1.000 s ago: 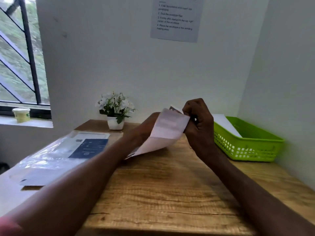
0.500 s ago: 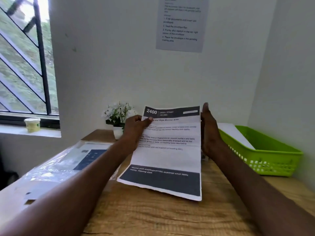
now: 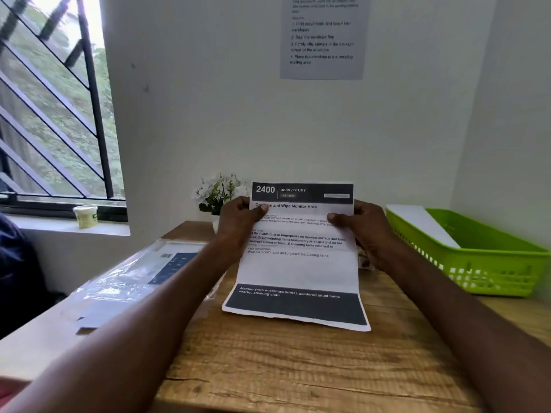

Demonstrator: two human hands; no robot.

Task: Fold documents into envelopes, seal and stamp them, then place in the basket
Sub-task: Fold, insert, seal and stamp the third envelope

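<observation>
- Document (image 3: 298, 269): a printed sheet with a dark header band reading "2400 DESK / STUDY" and a dark footer band, held unfolded and tilted up over the middle of the bench (image 3: 298, 368), its lower edge resting on or just above the wood; which of the two could not be told
- Left hand (image 3: 238, 225): gripped the sheet's upper left edge, thumb laid across the printed face, fingers curled behind
- Right hand (image 3: 363, 231): gripped the sheet's upper right edge in the same way, thumb on the face
- Basket (image 3: 492, 263): green, perforated walls, stood at the bench's far right corner against the side wall, well apart from the sheet; a white envelope (image 3: 423, 225) leaned over its left rim
- Clear plastic packet (image 3: 134, 278): lay along the bench's left edge, with dark-printed paper inside
- Flower pot (image 3: 220, 192): white blooms, at the far edge of the bench, partly hidden behind the left hand
- Instruction sheet (image 3: 323, 37): fixed to the back wall above the bench
- Small tub (image 3: 85, 215): stood on the window sill, left of the bench
</observation>
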